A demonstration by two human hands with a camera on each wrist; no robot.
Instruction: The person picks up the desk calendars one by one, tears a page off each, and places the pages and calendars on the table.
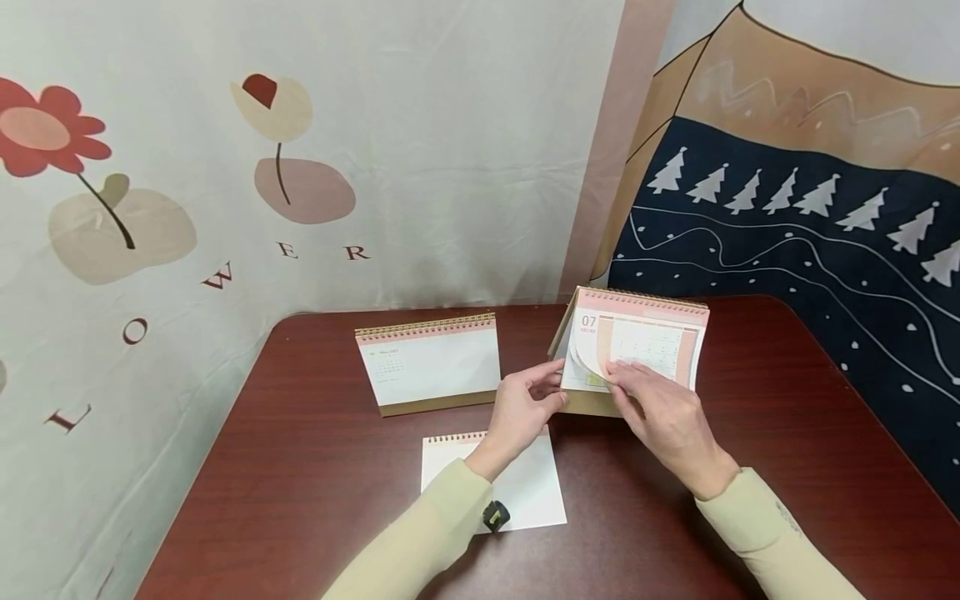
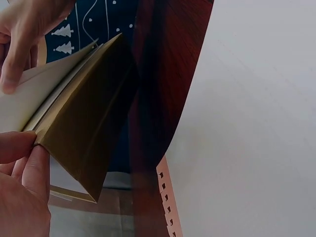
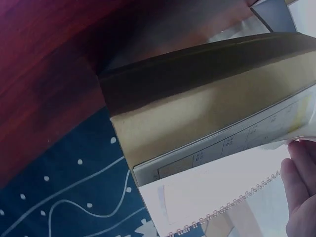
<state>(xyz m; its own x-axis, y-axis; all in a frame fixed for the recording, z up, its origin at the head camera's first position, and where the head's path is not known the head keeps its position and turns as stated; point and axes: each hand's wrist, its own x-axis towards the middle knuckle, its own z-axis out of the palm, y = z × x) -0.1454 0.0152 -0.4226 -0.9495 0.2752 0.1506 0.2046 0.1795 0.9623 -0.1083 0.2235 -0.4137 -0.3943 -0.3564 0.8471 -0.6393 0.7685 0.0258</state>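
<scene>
Desk calendar holds its 07 page curled by the right grip.

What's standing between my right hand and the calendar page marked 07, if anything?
Nothing visible: your right hand touches the 07 page directly, near its lower edge, where the page is lifted on the left. Your left hand pinches the calendar base at its left corner, beside the right hand, not between.

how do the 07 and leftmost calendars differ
The left hand and right hand hold the pink and white 07 calendar; the mostly white calendar stands unheld. The 07 calendar shows a large date grid; the white calendar, a small one. Both have spiral bindings and brown bases.
</scene>
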